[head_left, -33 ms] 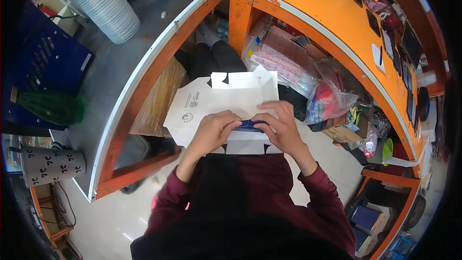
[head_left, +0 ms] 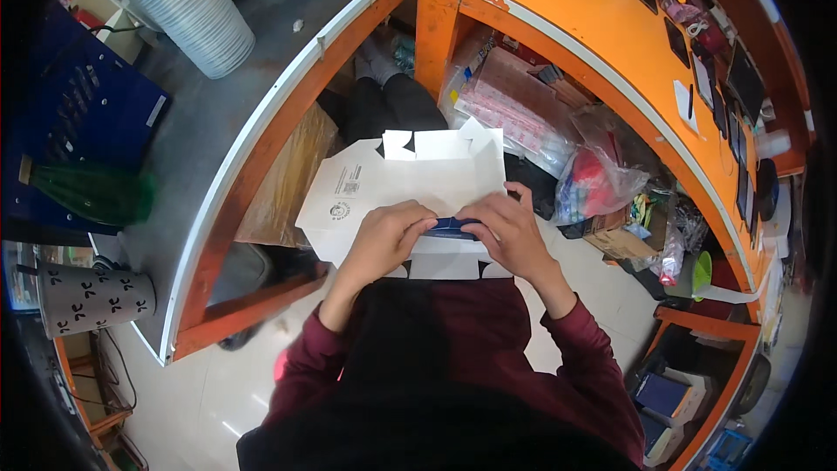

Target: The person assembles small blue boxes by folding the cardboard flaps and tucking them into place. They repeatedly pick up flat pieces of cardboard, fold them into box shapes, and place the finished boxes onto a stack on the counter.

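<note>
1. Between the two orange counters, above the lap: a flat white die-cut carton blank, unfolded, tabs along its far edge, a small printed mark at its left.
2. Left hand: fingers curled down onto the blank's near part, thumb pressing a small dark blue object.
3. Right hand: fingers bent over the same blue object from the right, pinching it against the blank. Both hands meet at the object; its shape is mostly hidden.
4. Far left on the grey counter: a stack of clear ribbed cups, a green bottle lying on its side, and a patterned cup nearer.
5. Right, under the orange counter: plastic bags of goods.
</note>
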Motion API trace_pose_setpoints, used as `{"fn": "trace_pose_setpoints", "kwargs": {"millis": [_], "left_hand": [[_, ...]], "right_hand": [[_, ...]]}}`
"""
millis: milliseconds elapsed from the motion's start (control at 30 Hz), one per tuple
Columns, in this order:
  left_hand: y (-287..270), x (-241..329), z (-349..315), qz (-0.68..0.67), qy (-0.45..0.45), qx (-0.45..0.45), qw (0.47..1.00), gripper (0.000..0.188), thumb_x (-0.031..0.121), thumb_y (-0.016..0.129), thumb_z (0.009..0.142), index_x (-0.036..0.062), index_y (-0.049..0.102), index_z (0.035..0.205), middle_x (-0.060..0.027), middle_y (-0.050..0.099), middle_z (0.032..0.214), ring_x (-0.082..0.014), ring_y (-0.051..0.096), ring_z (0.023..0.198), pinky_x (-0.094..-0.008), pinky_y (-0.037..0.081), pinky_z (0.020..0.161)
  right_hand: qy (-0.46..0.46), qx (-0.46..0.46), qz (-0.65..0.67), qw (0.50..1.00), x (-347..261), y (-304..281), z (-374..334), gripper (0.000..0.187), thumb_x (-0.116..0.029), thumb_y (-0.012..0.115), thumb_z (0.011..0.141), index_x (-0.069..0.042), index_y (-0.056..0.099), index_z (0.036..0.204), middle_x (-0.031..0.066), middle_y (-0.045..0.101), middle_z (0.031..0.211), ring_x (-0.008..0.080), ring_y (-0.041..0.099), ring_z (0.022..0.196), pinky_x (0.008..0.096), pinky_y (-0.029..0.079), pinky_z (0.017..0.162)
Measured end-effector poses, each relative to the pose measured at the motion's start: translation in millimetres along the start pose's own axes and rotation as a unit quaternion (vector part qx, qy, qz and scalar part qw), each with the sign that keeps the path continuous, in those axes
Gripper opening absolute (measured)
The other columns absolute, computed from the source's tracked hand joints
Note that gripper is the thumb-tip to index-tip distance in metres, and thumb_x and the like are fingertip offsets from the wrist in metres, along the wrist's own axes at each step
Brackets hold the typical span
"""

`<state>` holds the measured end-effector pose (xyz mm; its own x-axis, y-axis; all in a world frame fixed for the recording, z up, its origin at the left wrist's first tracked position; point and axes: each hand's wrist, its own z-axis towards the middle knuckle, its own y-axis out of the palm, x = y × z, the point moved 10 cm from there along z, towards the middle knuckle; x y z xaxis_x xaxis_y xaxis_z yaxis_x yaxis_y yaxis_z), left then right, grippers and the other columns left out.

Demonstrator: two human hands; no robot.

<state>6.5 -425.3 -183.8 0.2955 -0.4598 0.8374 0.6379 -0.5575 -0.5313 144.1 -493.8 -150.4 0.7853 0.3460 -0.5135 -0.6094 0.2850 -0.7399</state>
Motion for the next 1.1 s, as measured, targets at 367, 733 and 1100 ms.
{"fn": "trace_pose_setpoints", "kwargs": {"millis": [367,733,1100], "left_hand": [[-59.4,-15.7,-53.1,0.149,-0.156,0.137,0.967,0.024,0.003,0.074,0.083,0.0005,0.067,0.106,-0.0152,0.073,0.085,-0.0313,0.072,0.076,-0.0379,0.054,0.07],[-37.4,50.0,-23.6,0.239,-0.023,0.115,0.964,0.025,0.004,0.077,0.075,0.0092,0.07,0.098,-0.0073,0.067,0.079,-0.0312,0.062,0.083,-0.0409,0.048,0.075],[21.3,58.3,-32.6,0.342,0.075,0.135,0.927,0.062,0.0,0.072,0.071,0.0027,0.056,0.13,-0.0157,0.057,0.12,-0.0339,0.054,0.119,-0.0522,0.04,0.112]], "right_hand": [[0.02,-0.043,0.007,0.999,-12.1,-2.4,18.4,0.012,-0.013,0.071,0.088,-0.014,0.073,0.1,-0.0002,0.069,0.084,0.0181,0.062,0.077,0.036,0.035,0.085],[-0.013,-0.086,0.11,0.99,-32.6,13.1,13.5,0.02,-0.009,0.07,0.088,-0.011,0.068,0.109,0.0058,0.067,0.088,0.0238,0.062,0.081,0.0341,0.039,0.077],[0.055,0.035,0.17,0.983,-5.7,17.5,-10.8,0.035,-0.012,0.074,0.089,-0.007,0.059,0.12,0.01,0.068,0.11,0.0226,0.06,0.101,0.0371,0.047,0.084]]}}
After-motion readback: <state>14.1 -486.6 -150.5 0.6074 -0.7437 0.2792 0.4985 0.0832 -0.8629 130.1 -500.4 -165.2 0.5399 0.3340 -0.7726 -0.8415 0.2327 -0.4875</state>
